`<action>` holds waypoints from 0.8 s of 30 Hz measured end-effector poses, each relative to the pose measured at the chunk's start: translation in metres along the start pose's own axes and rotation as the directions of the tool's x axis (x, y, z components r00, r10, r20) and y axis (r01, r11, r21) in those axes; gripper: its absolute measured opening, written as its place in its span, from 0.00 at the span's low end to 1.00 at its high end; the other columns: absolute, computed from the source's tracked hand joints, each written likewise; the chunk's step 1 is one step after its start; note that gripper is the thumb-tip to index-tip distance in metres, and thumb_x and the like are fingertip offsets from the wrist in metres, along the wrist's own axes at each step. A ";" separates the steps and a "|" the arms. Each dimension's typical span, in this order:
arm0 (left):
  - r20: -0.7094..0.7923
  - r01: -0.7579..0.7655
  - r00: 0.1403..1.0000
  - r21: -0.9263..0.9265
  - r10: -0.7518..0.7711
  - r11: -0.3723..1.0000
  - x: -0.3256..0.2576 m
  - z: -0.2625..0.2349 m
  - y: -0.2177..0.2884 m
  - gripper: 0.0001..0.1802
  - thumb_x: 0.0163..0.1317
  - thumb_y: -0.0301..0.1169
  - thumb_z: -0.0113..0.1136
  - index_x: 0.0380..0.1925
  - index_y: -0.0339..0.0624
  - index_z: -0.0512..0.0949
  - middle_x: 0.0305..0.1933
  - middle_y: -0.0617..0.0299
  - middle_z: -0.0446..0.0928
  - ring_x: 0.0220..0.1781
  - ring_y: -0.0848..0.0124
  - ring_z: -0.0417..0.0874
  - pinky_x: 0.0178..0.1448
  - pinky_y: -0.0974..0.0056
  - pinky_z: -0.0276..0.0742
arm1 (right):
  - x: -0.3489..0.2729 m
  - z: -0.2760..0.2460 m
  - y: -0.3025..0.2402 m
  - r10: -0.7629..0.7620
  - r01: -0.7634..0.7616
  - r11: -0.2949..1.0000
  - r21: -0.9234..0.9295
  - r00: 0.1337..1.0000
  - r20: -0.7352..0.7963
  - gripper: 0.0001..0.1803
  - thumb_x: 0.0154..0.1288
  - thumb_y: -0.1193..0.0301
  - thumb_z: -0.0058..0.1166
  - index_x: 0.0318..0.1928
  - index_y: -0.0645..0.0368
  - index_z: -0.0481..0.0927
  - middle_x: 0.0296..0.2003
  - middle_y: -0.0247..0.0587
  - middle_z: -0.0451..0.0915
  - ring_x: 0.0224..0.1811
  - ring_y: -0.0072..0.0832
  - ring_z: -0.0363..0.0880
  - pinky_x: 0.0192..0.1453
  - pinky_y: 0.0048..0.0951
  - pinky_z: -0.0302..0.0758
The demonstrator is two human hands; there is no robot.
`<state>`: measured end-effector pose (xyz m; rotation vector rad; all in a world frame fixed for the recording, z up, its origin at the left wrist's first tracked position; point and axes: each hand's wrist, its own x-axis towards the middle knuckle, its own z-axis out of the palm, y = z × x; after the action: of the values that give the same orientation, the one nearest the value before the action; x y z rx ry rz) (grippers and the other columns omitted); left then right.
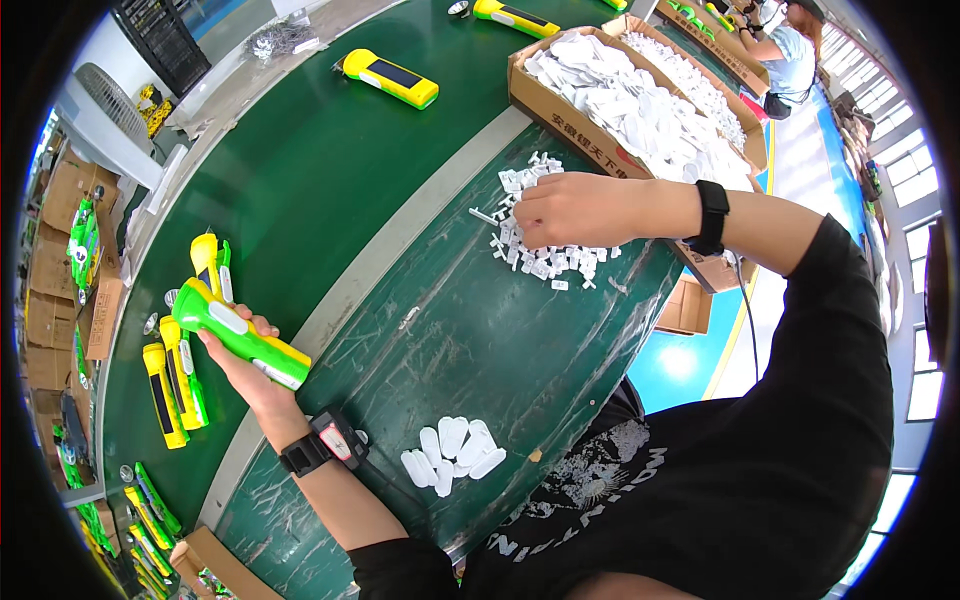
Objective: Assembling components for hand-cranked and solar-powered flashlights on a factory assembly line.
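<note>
My left hand (243,365) grips a green and yellow flashlight body (235,334), held at an angle over the edge of the green conveyor belt (320,170). My right hand (570,208) reaches into a pile of small white plastic parts (545,255) on the dark green worktable (480,340); its fingers are curled down on the pile, and whether it holds a piece is hidden. A small heap of white oval covers (453,455) lies near my left forearm.
Several yellow and green flashlights lie on the belt: two (213,265) just behind my left hand, two (172,385) lower down, another (390,78) far up. Cardboard boxes of white plastic pieces (640,105) stand behind the pile. Another person (790,55) works at the far end.
</note>
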<state>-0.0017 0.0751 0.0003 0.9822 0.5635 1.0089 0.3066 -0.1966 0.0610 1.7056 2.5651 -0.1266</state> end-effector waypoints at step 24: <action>0.075 0.055 0.996 -0.079 -0.049 0.995 0.012 0.001 -0.003 0.22 0.72 0.49 0.39 0.47 0.41 0.69 0.39 0.61 0.72 0.31 0.72 0.71 0.35 0.66 0.72 | 0.030 0.002 0.013 0.381 -0.241 0.760 0.604 0.917 -0.114 0.07 0.53 0.80 0.60 0.33 0.62 0.77 0.37 0.45 0.73 0.34 0.37 0.78 0.39 0.33 0.75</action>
<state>0.0057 0.0847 -0.0019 0.9245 0.4820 0.9384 0.3070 -0.1640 0.0558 2.4726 2.4928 -0.8219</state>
